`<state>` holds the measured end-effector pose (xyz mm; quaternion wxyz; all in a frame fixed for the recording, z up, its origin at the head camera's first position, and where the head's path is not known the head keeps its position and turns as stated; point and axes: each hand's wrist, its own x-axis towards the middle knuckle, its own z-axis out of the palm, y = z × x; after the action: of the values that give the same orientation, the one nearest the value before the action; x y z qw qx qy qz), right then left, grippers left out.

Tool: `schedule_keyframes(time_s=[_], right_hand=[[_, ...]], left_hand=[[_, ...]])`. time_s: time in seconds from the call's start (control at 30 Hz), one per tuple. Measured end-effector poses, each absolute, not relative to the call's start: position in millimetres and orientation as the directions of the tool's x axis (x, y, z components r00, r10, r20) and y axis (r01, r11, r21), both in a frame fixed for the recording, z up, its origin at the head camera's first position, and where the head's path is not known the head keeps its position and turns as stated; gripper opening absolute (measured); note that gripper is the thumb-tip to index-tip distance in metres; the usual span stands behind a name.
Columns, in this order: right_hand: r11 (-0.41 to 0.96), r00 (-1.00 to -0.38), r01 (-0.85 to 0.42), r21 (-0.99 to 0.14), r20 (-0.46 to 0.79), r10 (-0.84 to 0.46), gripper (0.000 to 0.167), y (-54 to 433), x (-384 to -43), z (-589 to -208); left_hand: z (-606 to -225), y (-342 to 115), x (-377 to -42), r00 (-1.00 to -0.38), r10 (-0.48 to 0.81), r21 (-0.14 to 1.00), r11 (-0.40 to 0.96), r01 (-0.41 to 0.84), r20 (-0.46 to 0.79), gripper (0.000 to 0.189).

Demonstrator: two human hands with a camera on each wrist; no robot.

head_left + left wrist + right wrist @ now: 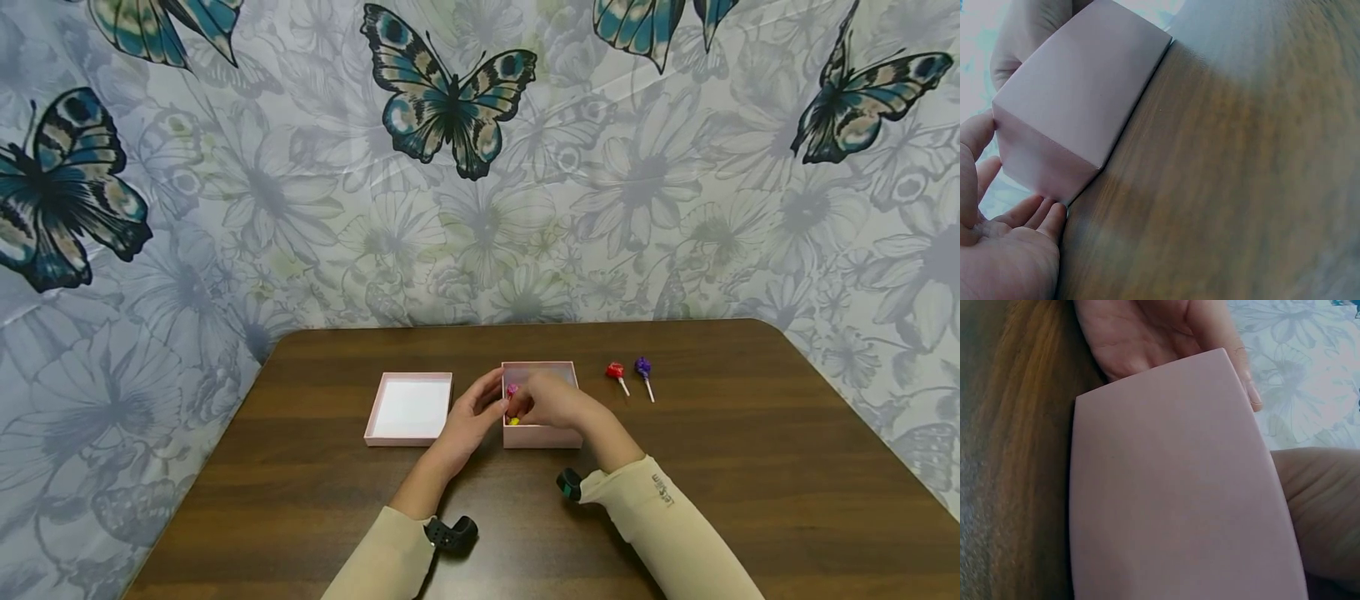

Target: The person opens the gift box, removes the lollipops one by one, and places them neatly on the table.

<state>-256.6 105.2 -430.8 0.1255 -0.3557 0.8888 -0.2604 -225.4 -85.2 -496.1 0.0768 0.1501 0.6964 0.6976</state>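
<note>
A pink open-topped box (542, 437) stands on the brown table. My left hand (472, 414) is at its left side, fingers fairly straight and touching the wall. In the left wrist view, the left hand (1013, 250) has its thumb by the box's upper corner and its fingertips low on the side wall. My right hand (551, 400) reaches down into the box from above, fingers bent toward its left part. A pink candy (512, 389) and a yellow candy (513, 421) show by those fingers. The box wall hides the right fingertips in the right wrist view.
A shallow pink lid (409, 408) with a white inside lies left of the box. To the right lie a red lollipop (616, 371) and a purple lollipop (643, 367). A butterfly-patterned cloth (480, 250) hangs behind the table (750, 500).
</note>
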Motion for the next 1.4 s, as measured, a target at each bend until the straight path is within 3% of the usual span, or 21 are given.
schedule_keyframes(time_s=[0.3,0.63,1.07,1.4], right_hand=[[0.623,-0.725,-0.547,-0.559,-0.056,-0.687,0.008,104.0,-256.8,-431.8],[0.574,-0.670,-0.613,-0.543,-0.027,-0.742,0.007,103.3,-258.3,-432.2],[0.571,-0.660,-0.608,-0.551,-0.049,-0.750,0.012,107.5,-261.3,-436.0],[0.609,-0.706,-0.562,-0.560,-0.059,-0.706,0.007,107.6,-257.1,-425.4]], left_hand=[[-496.9,-85.3,-224.8,-0.945,0.309,0.994,-0.029,0.103,0.107,0.054],[-498.9,-86.1,-225.4,-0.944,0.312,0.995,-0.028,0.099,0.103,0.054],[-500.3,-82.4,-224.3,-0.944,0.313,0.995,-0.023,0.101,0.104,0.055],[-499.2,-85.0,-225.5,-0.947,0.305,0.994,-0.024,0.104,0.106,0.055]])
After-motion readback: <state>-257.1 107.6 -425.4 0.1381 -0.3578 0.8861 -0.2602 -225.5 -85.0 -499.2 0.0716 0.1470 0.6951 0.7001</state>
